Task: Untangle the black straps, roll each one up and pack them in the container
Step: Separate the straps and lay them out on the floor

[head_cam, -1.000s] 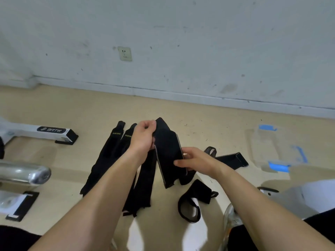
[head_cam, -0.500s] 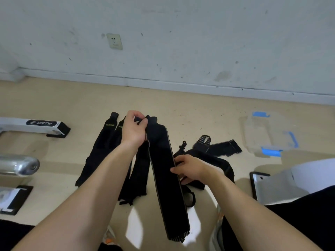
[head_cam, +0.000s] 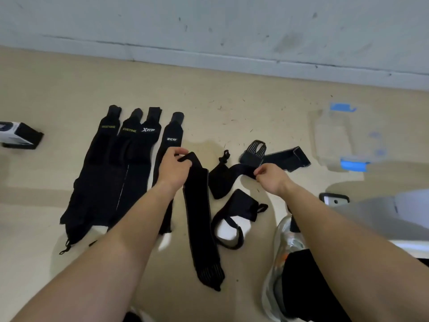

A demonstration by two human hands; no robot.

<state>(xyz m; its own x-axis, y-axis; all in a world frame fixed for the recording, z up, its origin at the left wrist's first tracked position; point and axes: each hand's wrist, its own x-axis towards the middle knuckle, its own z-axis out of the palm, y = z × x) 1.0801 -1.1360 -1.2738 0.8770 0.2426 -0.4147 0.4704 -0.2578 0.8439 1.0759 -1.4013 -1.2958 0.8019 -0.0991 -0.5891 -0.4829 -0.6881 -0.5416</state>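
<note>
lowered flat, long strap stays pinched by left hand; right hand pinches a half-hidden tangled strap.

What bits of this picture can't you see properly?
All in the head view:
- Clear container: blurred and see-through, contents unclear.
- Lettering on the laid-out straps: too small to read.
- Fourth strap: lower part hidden by the left arm.
- White and black thing: cut off by the left edge.
- Tangled strap: right hand covers the pinched spot.
- Long strap: left hand covers part of its top.
</note>
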